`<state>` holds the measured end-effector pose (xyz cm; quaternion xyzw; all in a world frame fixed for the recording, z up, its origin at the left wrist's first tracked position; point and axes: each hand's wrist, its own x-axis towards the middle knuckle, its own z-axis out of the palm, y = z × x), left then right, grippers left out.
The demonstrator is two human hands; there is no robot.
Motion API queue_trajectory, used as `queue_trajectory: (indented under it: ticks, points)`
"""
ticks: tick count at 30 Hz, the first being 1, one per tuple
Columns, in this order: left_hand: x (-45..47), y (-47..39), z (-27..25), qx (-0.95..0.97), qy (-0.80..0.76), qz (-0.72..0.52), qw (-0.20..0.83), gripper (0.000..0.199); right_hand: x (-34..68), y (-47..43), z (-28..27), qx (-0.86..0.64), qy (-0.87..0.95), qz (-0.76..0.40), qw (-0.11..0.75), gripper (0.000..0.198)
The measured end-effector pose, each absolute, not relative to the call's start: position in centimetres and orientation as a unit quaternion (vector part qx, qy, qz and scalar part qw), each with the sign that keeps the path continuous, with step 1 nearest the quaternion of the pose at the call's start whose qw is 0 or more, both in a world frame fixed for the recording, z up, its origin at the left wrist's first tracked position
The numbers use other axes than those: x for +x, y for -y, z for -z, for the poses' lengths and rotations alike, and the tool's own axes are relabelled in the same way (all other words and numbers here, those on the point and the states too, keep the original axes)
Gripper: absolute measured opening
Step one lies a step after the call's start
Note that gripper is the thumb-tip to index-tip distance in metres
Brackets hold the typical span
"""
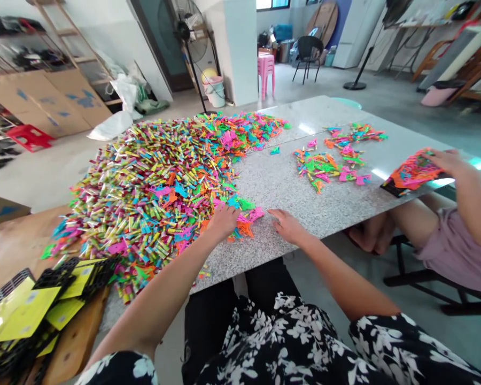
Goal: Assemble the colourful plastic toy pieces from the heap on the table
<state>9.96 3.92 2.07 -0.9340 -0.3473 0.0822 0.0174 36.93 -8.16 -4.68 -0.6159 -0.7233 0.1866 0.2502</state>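
My left hand (223, 222) rests at the right edge of a big heap, over small bright plastic pieces shaped like toy pistols. Its fingers are loosely bent and touch the pieces; no firm grip shows. Just right of it lie a pink piece (256, 214) and an orange piece (245, 229). Across a short gap, my right hand (287, 226) is over the speckled stone table (264, 182), fingers stretched towards those pieces and holding nothing. The heap (144, 182) mixes pistol-shaped pieces with many short yellow-and-red tubes.
A co-worker's hand (451, 162) is on a black tray (395, 187) full of colourful pieces at the right. Smaller piles (318, 167) lie mid-table. Black racks with yellow cards (30, 313) sit on a wooden board at the left. A fan (190, 53) stands behind.
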Motion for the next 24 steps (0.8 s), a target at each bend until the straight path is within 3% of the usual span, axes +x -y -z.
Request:
queue_trajectory:
  ticks: [4, 11, 20, 24]
  points:
    - [9.6, -3.0, -1.5, -0.951, 0.295, -0.092, -0.012, 0.07, 37.7, 9.1, 5.3, -0.625, 0.749, -0.153, 0.157, 0.037]
    - [11.6, -1.5, -0.6, -0.952, 0.273, -0.134, -0.021, 0.096, 38.0, 10.7, 5.0, -0.616, 0.758, -0.143, 0.16, 0.04]
    - [12.3, -3.8, -1.0, -0.946, 0.31, -0.077, -0.055, 0.057, 37.8, 11.7, 4.0, -0.656, 0.737, -0.116, 0.113, 0.016]
    - [10.4, -5.1, -2.0, -0.898, 0.399, 0.11, -0.149, 0.037, 36.8, 11.9, 4.0, -0.706, 0.658, -0.175, 0.196, 0.017]
